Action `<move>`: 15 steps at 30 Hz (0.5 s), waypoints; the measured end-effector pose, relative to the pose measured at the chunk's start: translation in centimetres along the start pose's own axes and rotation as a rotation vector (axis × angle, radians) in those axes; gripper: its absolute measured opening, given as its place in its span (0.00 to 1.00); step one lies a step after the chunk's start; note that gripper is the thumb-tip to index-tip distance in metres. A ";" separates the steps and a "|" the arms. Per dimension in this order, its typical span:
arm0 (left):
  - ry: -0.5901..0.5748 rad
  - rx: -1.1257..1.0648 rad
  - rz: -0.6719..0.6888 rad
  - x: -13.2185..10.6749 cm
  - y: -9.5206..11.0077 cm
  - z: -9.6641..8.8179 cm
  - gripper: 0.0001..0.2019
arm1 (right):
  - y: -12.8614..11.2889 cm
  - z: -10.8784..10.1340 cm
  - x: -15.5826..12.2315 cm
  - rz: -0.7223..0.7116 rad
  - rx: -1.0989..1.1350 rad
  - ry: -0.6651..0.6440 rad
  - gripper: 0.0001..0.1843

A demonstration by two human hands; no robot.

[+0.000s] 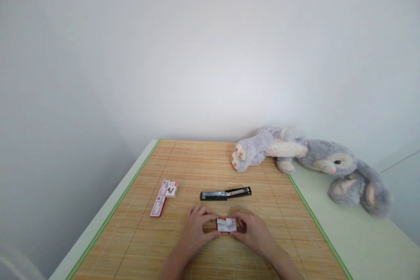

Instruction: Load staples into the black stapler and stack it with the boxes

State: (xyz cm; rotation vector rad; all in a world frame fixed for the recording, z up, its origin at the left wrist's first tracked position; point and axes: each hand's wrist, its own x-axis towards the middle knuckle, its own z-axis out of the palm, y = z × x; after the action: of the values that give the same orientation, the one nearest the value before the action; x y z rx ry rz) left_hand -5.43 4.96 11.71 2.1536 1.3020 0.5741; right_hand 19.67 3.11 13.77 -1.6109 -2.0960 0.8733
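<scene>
My left hand (196, 227) and my right hand (252, 229) meet low over the bamboo mat (183, 170). Both pinch a small red-and-white staple box (226, 225) between their fingertips, one hand at each end. Just beyond the hands lies a black stapler (225, 193), swung open flat with its metal channel showing. To the left on the mat lie two more small red-and-white boxes, one (169, 188) farther away and one (158, 206) nearer.
A grey plush rabbit (315, 162) lies on its side at the back right, partly on the mat, partly on the pale tabletop (354, 236). White walls close in behind and at the left. The mat has a green border.
</scene>
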 end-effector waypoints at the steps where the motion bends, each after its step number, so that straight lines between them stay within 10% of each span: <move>1: 0.002 -0.002 0.004 0.0 0.1 0.1 0.21 | -0.3 0.0 0.0 -0.016 0.012 0.008 0.20; 7: 0.056 -0.053 0.037 -0.8 -1.1 0.6 0.27 | -1.3 1.3 0.9 -0.060 0.083 0.073 0.10; 11: 0.279 -0.050 -0.051 -0.7 -3.0 0.7 0.16 | -1.5 1.9 2.3 -0.090 0.089 0.117 0.06; 15: 0.441 0.098 -0.146 1.1 -4.7 0.0 0.24 | -2.5 1.4 5.1 -0.137 0.017 0.197 0.09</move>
State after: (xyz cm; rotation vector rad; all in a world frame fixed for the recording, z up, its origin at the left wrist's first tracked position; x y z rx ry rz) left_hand -7.98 7.74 8.75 2.0546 1.7340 0.9799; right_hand 15.53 7.24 13.94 -1.4604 -2.0277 0.6572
